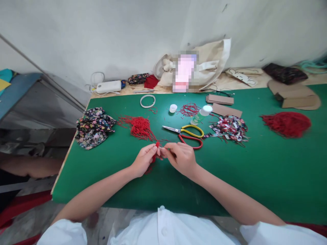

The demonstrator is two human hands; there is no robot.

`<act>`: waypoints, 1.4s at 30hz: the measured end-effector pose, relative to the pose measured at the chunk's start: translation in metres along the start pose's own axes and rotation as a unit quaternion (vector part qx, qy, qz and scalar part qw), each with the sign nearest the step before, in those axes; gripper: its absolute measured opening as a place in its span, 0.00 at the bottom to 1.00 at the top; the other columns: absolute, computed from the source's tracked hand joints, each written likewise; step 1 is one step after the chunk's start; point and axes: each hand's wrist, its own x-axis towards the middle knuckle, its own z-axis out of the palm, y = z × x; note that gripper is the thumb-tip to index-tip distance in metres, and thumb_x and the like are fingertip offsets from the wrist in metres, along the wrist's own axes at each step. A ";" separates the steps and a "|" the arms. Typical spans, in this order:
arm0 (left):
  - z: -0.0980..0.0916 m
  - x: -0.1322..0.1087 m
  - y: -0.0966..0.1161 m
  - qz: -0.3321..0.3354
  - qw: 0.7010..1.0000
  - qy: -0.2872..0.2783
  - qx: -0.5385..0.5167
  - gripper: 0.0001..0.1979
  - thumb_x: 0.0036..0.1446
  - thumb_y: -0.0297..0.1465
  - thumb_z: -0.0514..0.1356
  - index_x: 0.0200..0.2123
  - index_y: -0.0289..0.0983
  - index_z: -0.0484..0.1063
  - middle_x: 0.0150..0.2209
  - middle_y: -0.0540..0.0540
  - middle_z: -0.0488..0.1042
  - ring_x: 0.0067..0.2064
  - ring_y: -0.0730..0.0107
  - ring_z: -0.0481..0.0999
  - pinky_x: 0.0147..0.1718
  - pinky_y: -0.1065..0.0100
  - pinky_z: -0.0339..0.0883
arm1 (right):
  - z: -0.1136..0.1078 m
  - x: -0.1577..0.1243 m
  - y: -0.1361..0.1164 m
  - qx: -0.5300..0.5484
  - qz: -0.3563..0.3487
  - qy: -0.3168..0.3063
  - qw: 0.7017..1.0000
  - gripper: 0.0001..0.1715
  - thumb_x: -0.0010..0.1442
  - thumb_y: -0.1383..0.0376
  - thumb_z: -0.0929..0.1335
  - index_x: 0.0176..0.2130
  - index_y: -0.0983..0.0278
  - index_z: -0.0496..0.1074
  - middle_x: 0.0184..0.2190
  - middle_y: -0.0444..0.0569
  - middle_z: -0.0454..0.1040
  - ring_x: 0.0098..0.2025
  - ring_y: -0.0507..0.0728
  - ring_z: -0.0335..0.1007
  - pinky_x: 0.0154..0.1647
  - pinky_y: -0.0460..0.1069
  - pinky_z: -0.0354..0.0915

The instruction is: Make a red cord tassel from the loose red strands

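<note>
My left hand (143,160) and my right hand (180,156) meet over the green table (255,170), fingers pinched together. Between them they hold a small bundle of red cord (156,149), which hangs down below my left fingers. Just behind my hands lies a loose heap of red cords (139,126). Scissors with one yellow and one red handle (187,133) rest right behind my right hand, blades pointing left.
Floral fabric pieces (93,127) lie at the left edge, patterned scraps (230,128) and a red tassel heap (287,123) to the right. A glue bottle (200,115), white cap (173,108), ring (147,100), cardboard pieces (221,100) and a cloth bag (204,64) sit further back.
</note>
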 end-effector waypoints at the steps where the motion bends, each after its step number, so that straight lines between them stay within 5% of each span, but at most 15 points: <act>1: 0.000 0.000 -0.001 0.001 1.000 0.009 -0.007 0.21 0.53 0.47 0.64 0.25 0.34 0.67 0.29 0.49 0.72 0.33 0.75 0.71 0.37 0.71 0.65 | 0.001 -0.001 0.000 -0.014 -0.021 -0.006 1.000 0.07 0.64 0.63 0.67 0.33 0.60 0.71 0.18 0.41 0.72 0.19 0.49 0.65 0.26 0.48 0.57; 7: 0.001 0.003 0.006 0.008 0.998 0.044 -0.048 0.20 0.52 0.45 0.66 0.25 0.34 0.67 0.30 0.49 0.73 0.35 0.75 0.71 0.40 0.72 0.64 | 0.004 -0.006 -0.002 -0.064 -0.106 -0.019 0.992 0.04 0.63 0.66 0.68 0.34 0.60 0.73 0.20 0.42 0.74 0.19 0.48 0.63 0.24 0.49 0.55; 13: 0.002 0.003 0.013 0.002 0.997 0.043 -0.071 0.20 0.51 0.44 0.67 0.24 0.34 0.67 0.26 0.51 0.70 0.32 0.77 0.69 0.36 0.73 0.62 | 0.004 -0.006 -0.003 -0.057 -0.119 -0.022 0.991 0.04 0.62 0.65 0.69 0.33 0.60 0.72 0.19 0.41 0.72 0.20 0.49 0.61 0.25 0.50 0.55; 22: 0.002 0.001 0.012 -0.056 0.993 -0.031 -0.095 0.22 0.53 0.44 0.66 0.25 0.34 0.61 0.23 0.54 0.63 0.22 0.81 0.64 0.26 0.72 0.61 | 0.001 0.000 -0.003 0.050 0.042 -0.042 0.997 0.08 0.65 0.63 0.65 0.43 0.64 0.71 0.35 0.50 0.77 0.37 0.54 0.71 0.40 0.51 0.66; 30: 0.000 0.000 0.015 -0.090 0.990 -0.073 -0.082 0.22 0.54 0.43 0.65 0.25 0.33 0.60 0.22 0.56 0.61 0.17 0.89 0.51 0.20 0.77 0.45 | 0.004 0.005 -0.003 0.203 0.188 -0.119 0.954 0.13 0.66 0.58 0.64 0.42 0.64 0.71 0.31 0.47 0.76 0.30 0.51 0.70 0.29 0.45 0.66; 36: 0.000 0.000 0.015 -0.099 0.990 -0.076 -0.058 0.23 0.53 0.46 0.64 0.25 0.34 0.60 0.21 0.56 0.61 0.17 0.89 0.51 0.19 0.76 0.43 | 0.007 0.007 0.001 0.269 0.207 -0.152 0.928 0.16 0.66 0.55 0.63 0.36 0.64 0.68 0.29 0.46 0.74 0.28 0.50 0.71 0.28 0.45 0.67; 42: -0.001 0.001 0.014 -0.095 0.993 -0.048 -0.041 0.24 0.52 0.47 0.64 0.26 0.35 0.58 0.20 0.59 0.58 0.16 0.90 0.48 0.18 0.77 0.42 | 0.003 0.005 0.000 0.229 0.158 -0.114 0.954 0.11 0.67 0.60 0.63 0.34 0.64 0.66 0.26 0.43 0.69 0.26 0.48 0.64 0.26 0.43 0.61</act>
